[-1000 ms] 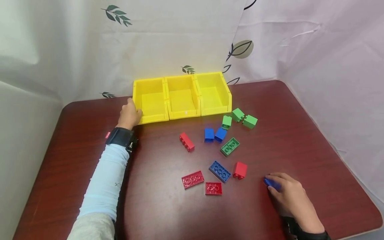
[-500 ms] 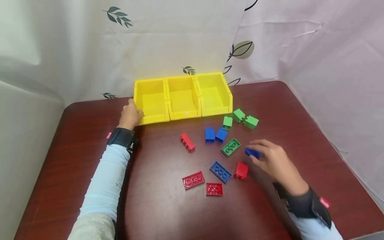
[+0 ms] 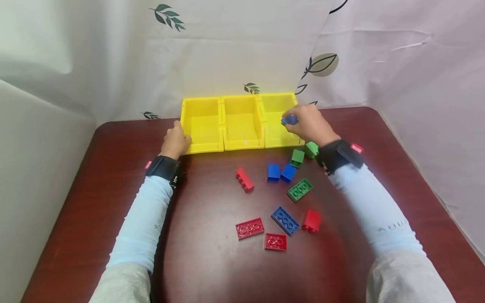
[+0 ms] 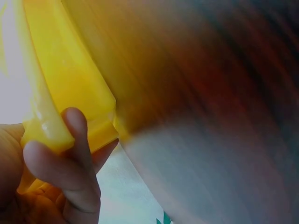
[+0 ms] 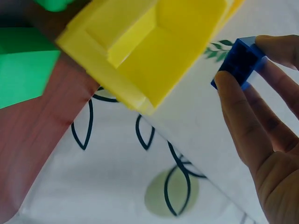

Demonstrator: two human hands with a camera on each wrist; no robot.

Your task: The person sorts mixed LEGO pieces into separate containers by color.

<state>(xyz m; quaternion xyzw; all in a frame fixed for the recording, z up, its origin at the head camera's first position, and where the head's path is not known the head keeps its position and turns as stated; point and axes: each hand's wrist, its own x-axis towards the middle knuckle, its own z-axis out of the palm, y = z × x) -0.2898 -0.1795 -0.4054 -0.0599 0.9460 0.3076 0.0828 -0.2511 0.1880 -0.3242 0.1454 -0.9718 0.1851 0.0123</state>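
Note:
My right hand (image 3: 311, 124) pinches a blue toy building brick (image 3: 289, 120) between thumb and fingers, above the right one of three joined yellow bins (image 3: 284, 136). In the right wrist view the brick's hollow underside (image 5: 240, 61) shows, apart from the bin. At the far left of the row, my left hand (image 3: 175, 141) grips the side wall of the left yellow bin (image 3: 204, 148). The left wrist view shows thumb and fingers curled round the bin's rim (image 4: 51, 133).
In front of the bins lie two blue bricks (image 3: 273, 173), a longer blue brick (image 3: 285, 220) and several green bricks (image 3: 300, 190), one partly behind the right wrist. Several red bricks (image 3: 249, 228) are scattered nearer. A patterned white curtain (image 3: 227, 50) hangs behind the table.
My right hand has carried the blue brick from the table's right side up and leftward to above the right bin. The left hand keeps its grip on the left bin. The view has shifted slightly.

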